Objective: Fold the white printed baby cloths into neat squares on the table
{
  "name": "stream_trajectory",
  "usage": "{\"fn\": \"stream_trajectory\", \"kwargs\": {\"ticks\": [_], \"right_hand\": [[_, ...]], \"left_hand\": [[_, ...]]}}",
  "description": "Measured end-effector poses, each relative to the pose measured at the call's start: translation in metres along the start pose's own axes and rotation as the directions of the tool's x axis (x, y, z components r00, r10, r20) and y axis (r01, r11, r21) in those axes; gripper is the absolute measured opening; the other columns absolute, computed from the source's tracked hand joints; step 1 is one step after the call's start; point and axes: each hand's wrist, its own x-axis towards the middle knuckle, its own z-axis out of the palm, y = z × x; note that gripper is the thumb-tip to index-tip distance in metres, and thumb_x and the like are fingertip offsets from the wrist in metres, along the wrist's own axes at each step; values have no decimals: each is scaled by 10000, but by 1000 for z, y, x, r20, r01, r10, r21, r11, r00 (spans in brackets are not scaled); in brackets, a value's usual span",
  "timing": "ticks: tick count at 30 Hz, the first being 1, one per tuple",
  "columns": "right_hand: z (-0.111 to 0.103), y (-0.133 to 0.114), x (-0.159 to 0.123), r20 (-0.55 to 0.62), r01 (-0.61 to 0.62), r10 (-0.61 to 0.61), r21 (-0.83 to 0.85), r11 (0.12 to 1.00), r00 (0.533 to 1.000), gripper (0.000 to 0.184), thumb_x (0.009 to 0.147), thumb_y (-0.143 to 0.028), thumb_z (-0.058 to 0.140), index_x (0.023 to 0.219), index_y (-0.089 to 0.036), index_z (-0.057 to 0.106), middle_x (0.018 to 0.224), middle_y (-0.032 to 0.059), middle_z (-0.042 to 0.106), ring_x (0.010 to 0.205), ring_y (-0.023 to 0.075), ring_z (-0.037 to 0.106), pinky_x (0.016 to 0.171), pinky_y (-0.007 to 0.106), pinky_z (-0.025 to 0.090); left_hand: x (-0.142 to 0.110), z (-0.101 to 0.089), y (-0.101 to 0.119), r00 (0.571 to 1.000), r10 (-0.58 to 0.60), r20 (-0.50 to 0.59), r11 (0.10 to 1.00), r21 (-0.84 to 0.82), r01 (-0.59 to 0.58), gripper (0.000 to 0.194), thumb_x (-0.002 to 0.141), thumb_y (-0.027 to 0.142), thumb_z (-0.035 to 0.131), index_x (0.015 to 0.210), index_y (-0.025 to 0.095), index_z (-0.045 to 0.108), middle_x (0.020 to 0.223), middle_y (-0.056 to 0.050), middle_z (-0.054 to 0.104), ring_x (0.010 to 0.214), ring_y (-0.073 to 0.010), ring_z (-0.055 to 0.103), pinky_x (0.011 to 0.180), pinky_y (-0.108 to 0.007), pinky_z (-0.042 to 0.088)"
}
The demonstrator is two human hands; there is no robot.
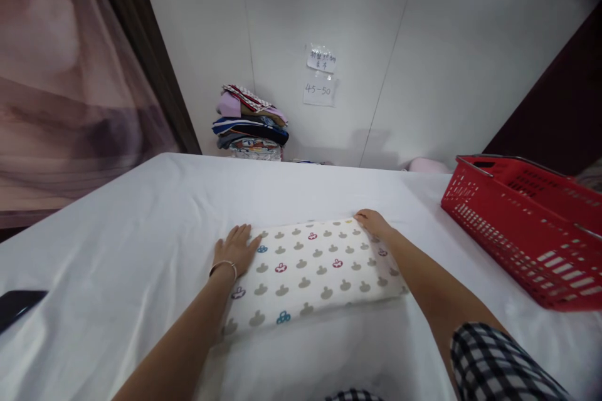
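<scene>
The left hand [235, 250] lies flat with its fingers a little apart, along the left edge of the cloth [310, 269] near that edge's far end, the thumb reaching onto the print. The right hand [371, 222] is at the far right corner, fingers bent together; whether they grip the fabric or only press it, I cannot tell.

The cloth lies spread between the two hands, its far edge running from one to the other and its near edge closer to the body than both. The right forearm passes over its right side.

Ahead of both hands, a strip of white sheet [282, 188] runs to the table's far edge. Beyond that edge, ahead of the left hand, stands a pile [251, 125] of folded fabrics against the wall [329, 6].

Sheet also stretches left of the left hand, as far as a black object [19, 307] well apart from it. Right of the right hand, a band of sheet separates it from the red basket [517, 225].
</scene>
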Motion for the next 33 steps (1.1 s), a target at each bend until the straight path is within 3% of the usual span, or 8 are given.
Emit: {"fn": "stream_trajectory", "kwargs": {"ticks": [14,18,21,23,25,29,33], "right_hand": [[11,0,9,-115,-78,68,-86,993,991,323,855,-413,407,884,-191,640,986,68,621,947,186,513,809,273,344],[6,-5,6,-151,-125,106,-124,984,983,371,845,-445,402,1016,-185,604,1126,97,579,1077,231,463,912,359,302],[3,-10,-6,-184,-108,77,-163,981,980,415,870,-400,347,1196,-191,496,1333,100,429,1249,229,306,1015,403,175],[5,-9,-18,-163,-49,19,-186,981,986,460,888,-393,292,1290,-197,399,1425,76,302,1318,200,184,1048,393,106],[10,-3,-28,-93,-56,39,-188,981,995,524,889,-445,252,1343,-192,323,1452,68,244,1338,197,130,1056,405,87],[14,13,-34,34,-200,208,-165,966,978,618,869,-535,220,1370,-176,274,1455,67,235,1340,212,133,1055,442,103],[6,13,-28,60,-187,199,-160,969,978,602,869,-532,235,1350,-181,319,1434,60,288,1326,204,188,1051,433,148]], "left_hand": [[1,3,-3,1000,-1,-15,1000,7,1,619,846,530,220,1366,203,300,1446,-38,262,1340,-217,167,1044,-501,206],[3,3,-4,1000,15,-15,1000,7,-15,626,849,528,215,1369,189,297,1446,-47,258,1338,-224,168,1036,-514,208],[5,4,-5,999,28,-24,1000,3,-28,632,848,529,213,1366,178,304,1443,-53,266,1335,-232,177,1029,-523,216],[6,4,-5,999,30,-27,1000,2,-30,633,846,528,216,1363,174,311,1442,-52,269,1334,-234,180,1030,-526,215],[6,4,-5,999,34,-29,999,1,-34,634,845,527,216,1361,172,315,1441,-52,271,1334,-237,180,1031,-530,213],[5,3,-4,999,32,-29,999,-7,-33,642,842,532,214,1362,169,315,1439,-60,275,1334,-242,183,1027,-535,221],[4,2,-2,999,34,-43,999,-10,-34,640,843,529,219,1359,166,324,1433,-71,286,1330,-249,197,1023,-540,226]]}}
